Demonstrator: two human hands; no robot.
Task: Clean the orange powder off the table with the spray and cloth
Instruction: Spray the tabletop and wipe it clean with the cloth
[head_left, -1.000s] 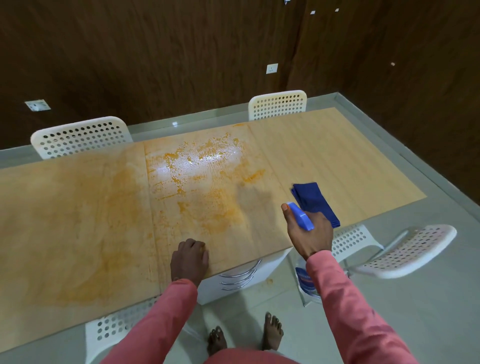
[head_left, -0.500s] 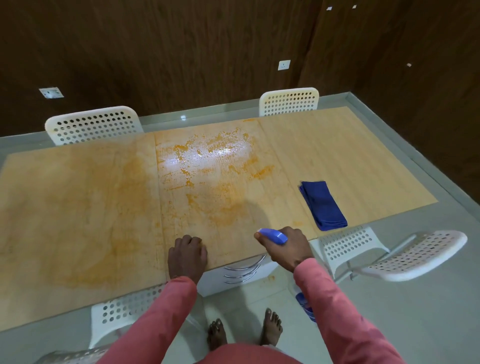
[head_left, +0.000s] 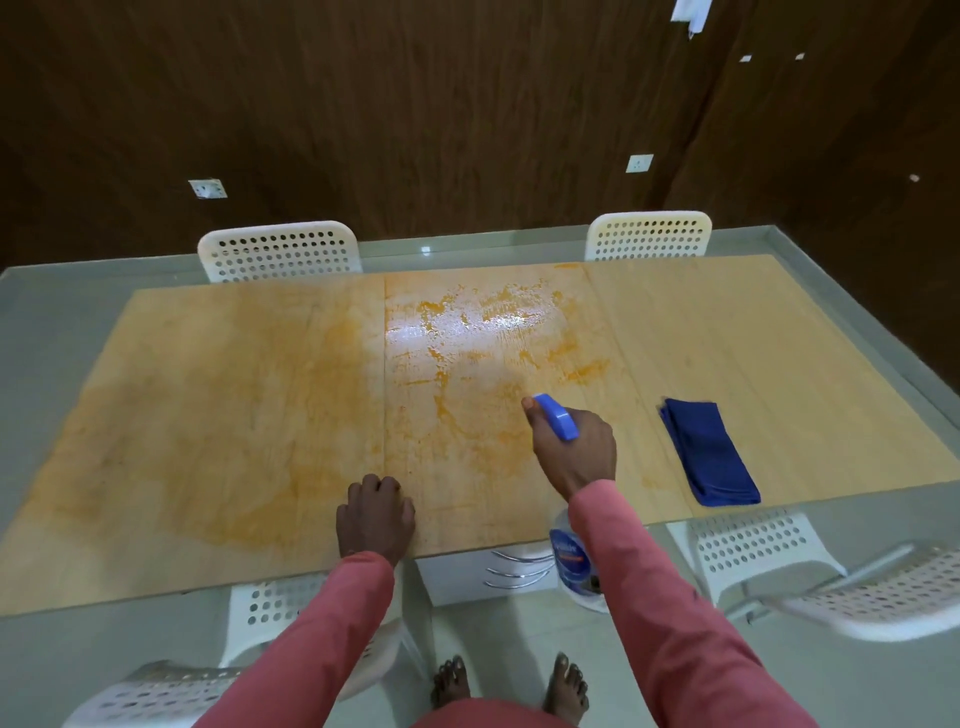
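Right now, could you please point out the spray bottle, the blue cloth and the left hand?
spray bottle (head_left: 558, 424): head view, blue nozzle head.
blue cloth (head_left: 709, 452): head view, middle of the folded fabric.
left hand (head_left: 375, 514): head view, back of hand.

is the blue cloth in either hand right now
No, the blue cloth lies folded on the table, while the right hand grips the spray bottle and the left hand rests on the tabletop.

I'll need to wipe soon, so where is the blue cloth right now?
In the head view, the blue cloth lies folded on the right part of the table near its front edge, to the right of the right hand and apart from it.
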